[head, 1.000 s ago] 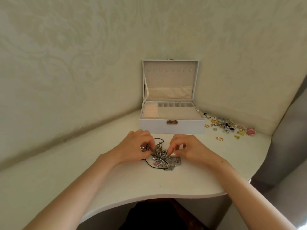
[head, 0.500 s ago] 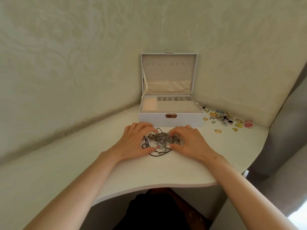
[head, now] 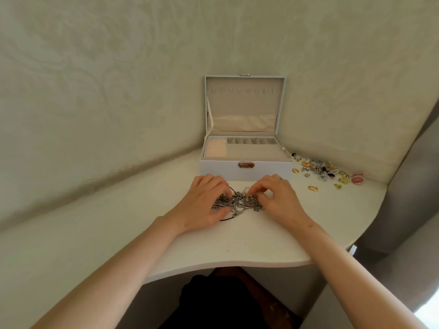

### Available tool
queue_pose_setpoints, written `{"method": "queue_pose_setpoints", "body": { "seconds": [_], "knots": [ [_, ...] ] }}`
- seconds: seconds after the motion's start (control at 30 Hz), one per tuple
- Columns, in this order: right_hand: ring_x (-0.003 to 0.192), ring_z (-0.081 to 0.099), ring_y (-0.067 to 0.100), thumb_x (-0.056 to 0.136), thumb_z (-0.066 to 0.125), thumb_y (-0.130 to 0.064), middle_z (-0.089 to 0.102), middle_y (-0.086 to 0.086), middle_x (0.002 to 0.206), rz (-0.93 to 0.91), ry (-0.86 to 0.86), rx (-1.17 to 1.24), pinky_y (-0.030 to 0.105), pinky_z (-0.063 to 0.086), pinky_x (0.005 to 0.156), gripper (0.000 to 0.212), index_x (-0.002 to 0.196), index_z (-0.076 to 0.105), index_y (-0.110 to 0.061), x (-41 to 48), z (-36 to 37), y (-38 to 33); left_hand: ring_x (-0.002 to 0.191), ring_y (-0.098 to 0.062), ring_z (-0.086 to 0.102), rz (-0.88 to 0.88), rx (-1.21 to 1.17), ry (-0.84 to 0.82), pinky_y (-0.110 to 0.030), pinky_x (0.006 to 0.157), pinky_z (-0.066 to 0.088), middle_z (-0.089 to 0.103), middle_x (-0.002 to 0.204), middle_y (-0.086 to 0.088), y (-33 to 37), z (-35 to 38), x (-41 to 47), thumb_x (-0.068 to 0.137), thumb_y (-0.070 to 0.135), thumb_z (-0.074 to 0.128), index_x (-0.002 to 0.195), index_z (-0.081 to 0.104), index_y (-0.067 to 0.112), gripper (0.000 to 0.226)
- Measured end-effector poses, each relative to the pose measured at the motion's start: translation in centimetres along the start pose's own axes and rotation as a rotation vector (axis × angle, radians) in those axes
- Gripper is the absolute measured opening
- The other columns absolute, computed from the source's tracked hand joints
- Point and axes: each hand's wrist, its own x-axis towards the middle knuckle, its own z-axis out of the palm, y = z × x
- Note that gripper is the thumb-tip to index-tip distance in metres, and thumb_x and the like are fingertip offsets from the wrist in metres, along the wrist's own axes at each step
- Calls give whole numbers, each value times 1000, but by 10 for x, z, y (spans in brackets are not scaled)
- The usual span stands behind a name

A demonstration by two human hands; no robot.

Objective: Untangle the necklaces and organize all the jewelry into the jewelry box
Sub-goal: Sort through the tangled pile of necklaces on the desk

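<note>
A tangled heap of silver necklaces (head: pixel 240 201) with a black cord lies on the white table (head: pixel 237 245), just in front of the jewelry box. My left hand (head: pixel 204 203) rests on the heap's left side, fingers curled over the chains. My right hand (head: pixel 278 198) pinches chains at the heap's right side with bent fingertips. The white jewelry box (head: pixel 245 168) stands open behind the heap, lid upright, beige compartments showing nothing in them. A scatter of small jewelry (head: pixel 325 172) lies to the right of the box.
Patterned wall panels close in the table at the back and left. A gold ring (head: pixel 313 188) lies apart from the scatter. The table's curved front edge runs close to my body, and a grey surface rises at the far right.
The camera has tilted, so the box sits lower in view. Both hands stayed on the necklace heap, and the fingers of my right hand have curled tighter into the chains.
</note>
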Motion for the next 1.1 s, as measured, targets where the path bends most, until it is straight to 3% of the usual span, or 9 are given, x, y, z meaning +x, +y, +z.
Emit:
{"method": "queue_pose_setpoints", "body": {
  "seconds": [0.13,0.3,0.53,0.67,0.83,0.93,1.0,1.1],
  "knots": [
    [84,49,10,80,68,-9,56,-16,81,3,-39,-96,39,41,88,20,85,73,-27,2,7,5,107,-6,37,-7,23,-84,-22,98,15,51,110,14,-4,0,-3,81,53,36,103,55,26,40],
    [94,49,11,79,70,-27,58,-12,97,47,-119,-142,35,38,89,15,91,67,-34,1,5,1,112,-8,39,-87,-87,-167,-23,95,15,51,115,14,-9,2,-4,75,61,40,87,48,36,29],
    [100,50,15,74,61,-5,59,-12,100,51,-180,-44,41,36,95,44,69,51,-48,1,0,-7,125,-4,32,-161,-152,-173,-26,102,12,56,120,13,-10,-1,2,67,67,40,76,49,34,35],
    [93,51,12,77,62,-5,62,-18,84,45,-109,-11,40,38,93,36,69,55,-40,0,1,-4,118,-4,41,-142,-64,-49,-25,100,14,65,107,13,-18,0,1,74,63,37,68,52,27,39],
    [85,49,9,84,68,-26,58,-14,80,-40,-119,-82,30,37,83,16,97,66,-35,2,5,0,106,-6,44,-119,-48,-16,-25,93,18,64,104,15,-19,4,0,76,56,41,60,46,25,36],
    [81,46,9,81,71,-29,54,-14,78,-55,-135,-123,31,37,79,13,83,62,-38,3,7,2,107,-6,45,-121,-31,-44,-23,91,16,64,108,15,-18,3,2,79,46,52,57,40,23,34],
    [81,46,9,79,72,-29,54,-14,77,-45,-141,-132,31,38,78,24,71,51,-40,2,7,2,109,-8,46,-127,-12,-58,-24,92,17,64,110,15,-18,2,3,81,35,61,55,35,25,38],
    [80,48,6,78,73,-24,54,-15,77,-37,-122,-109,29,39,77,26,75,52,-39,1,6,1,111,-8,44,-138,21,-65,-26,95,17,63,115,16,-16,1,5,81,33,61,52,29,27,44]
  ]
}}
